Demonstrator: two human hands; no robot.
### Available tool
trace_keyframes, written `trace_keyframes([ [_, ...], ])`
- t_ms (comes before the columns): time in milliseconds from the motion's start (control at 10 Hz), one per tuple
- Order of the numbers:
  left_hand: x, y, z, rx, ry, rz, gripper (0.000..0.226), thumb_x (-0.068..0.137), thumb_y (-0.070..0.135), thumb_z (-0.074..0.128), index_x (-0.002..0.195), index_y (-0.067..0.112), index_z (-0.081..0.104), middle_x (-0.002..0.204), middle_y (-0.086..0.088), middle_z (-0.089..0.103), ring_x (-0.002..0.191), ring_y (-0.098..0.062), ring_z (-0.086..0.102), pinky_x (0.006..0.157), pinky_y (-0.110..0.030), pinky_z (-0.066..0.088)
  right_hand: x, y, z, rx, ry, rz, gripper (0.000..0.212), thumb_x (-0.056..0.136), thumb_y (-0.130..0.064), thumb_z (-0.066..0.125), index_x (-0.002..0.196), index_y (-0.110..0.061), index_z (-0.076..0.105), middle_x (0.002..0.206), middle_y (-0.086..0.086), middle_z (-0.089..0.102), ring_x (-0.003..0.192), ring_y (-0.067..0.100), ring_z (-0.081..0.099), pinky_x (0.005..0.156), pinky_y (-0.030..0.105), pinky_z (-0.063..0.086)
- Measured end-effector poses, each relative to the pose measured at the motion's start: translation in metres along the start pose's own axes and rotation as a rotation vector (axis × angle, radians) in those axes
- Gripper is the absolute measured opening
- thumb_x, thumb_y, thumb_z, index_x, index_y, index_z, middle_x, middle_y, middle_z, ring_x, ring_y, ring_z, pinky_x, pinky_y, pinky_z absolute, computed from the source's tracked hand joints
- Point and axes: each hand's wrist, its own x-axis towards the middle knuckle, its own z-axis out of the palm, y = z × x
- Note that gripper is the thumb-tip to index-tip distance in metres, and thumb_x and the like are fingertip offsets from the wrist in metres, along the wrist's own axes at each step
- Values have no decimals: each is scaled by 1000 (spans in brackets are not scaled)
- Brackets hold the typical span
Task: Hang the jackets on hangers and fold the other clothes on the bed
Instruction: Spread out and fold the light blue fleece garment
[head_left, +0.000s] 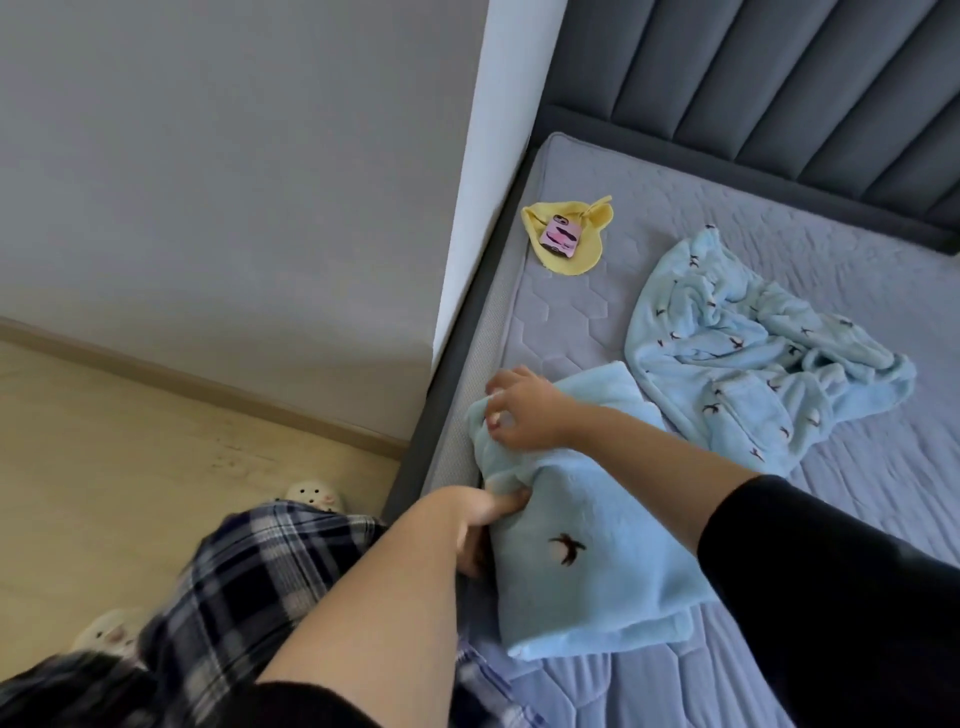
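Folded pale-blue fleece garment (597, 561) lies at the mattress (571, 322) edge; left hand (483, 519) grips its near side, fingers tucked into fabric; right hand (524, 410) pinches its far corner; crumpled bird-print fleece (753, 353) lies just beside; phone (560, 236) rests on yellow cloth (587, 254).

At the near left edge of the bed (727, 208), a folded pale blue garment (597, 519) with a dark bird mark lies on the mattress. The left hand (480, 519) grips its left side and the right hand (524, 410) pinches its far left corner. Farther right lies a crumpled blue garment (753, 353) printed with birds, and at the far left a yellow cloth (582, 254) with a pink phone (560, 238) on it, while plaid trousers (234, 571) and pale slippers (311, 496) show over the wooden floor (130, 441) at left.
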Motion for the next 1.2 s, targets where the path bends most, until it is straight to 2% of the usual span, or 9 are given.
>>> trace_keyframes([
  [200, 0, -7, 8, -14, -22, 43, 95, 54, 55, 84, 129, 6, 51, 128, -17, 58, 121, -37, 51, 94, -51, 43, 21, -15, -8, -284, -412, 38, 22, 79, -44, 65, 80, -22, 66, 135, 4, 51, 122, 26, 44, 94, 40, 45],
  [300, 5, -5, 18, 114, 56, 43, 69, 77, 45, 73, 131, 7, 53, 131, -16, 57, 125, -35, 50, 105, -43, 40, 26, -19, -2, -154, -362, 100, 23, 82, -32, 66, 67, -15, 62, 109, 14, 65, 86, 32, 64, 52, 26, 49],
  [500, -7, 16, 21, 297, 148, 83, 52, 95, 31, 54, 137, 2, 45, 145, -15, 44, 134, -28, 42, 111, -39, 34, 30, -8, 8, 61, 26, 262, 17, 82, -11, 62, 83, 4, 69, 113, 15, 66, 105, 27, 60, 90, 36, 49],
  [600, -9, 14, 14, 262, 161, 181, 41, 94, 27, 57, 128, 4, 58, 132, -15, 57, 116, -28, 57, 104, -42, 43, 18, 9, 12, 74, 185, 442, 20, 82, -9, 61, 86, 9, 70, 106, 19, 68, 99, 31, 62, 87, 37, 48],
  [700, -5, 11, 14, 354, 166, 194, 49, 90, 32, 63, 131, 6, 54, 135, -14, 55, 122, -28, 53, 106, -42, 41, 17, 2, 12, 182, 50, 371, 39, 85, -30, 65, 59, -1, 60, 88, 14, 63, 88, 28, 58, 73, 34, 45],
  [800, -1, 11, 16, 408, 205, 204, 59, 85, 35, 69, 133, 6, 51, 138, -13, 52, 128, -29, 49, 108, -42, 39, 26, -15, 5, -165, -263, 232, 53, 80, -62, 60, 56, -16, 50, 106, 4, 59, 113, 26, 47, 99, 44, 37],
  [900, -2, 10, 15, 554, 235, 254, 41, 93, 34, 57, 126, 10, 55, 131, -13, 56, 116, -28, 54, 103, -40, 43, 41, -24, 5, -251, -358, 243, 45, 80, -53, 67, 72, -12, 51, 91, 2, 52, 115, 27, 47, 108, 51, 29],
  [1100, -2, 11, 1, 661, 201, 271, 33, 87, 38, 65, 114, 20, 60, 126, -10, 58, 114, -28, 55, 100, -43, 45, 33, -6, 9, 62, -101, 337, 34, 90, -32, 59, 66, -8, 53, 81, 9, 54, 80, 19, 54, 73, 29, 44],
  [1200, -4, 17, -3, 441, 111, 151, 63, 78, 29, 77, 132, 13, 51, 127, -11, 59, 115, -32, 56, 99, -49, 46, 15, 6, 5, 377, 80, 297, 34, 90, -27, 62, 63, -7, 62, 83, 11, 66, 85, 20, 61, 79, 33, 48],
])
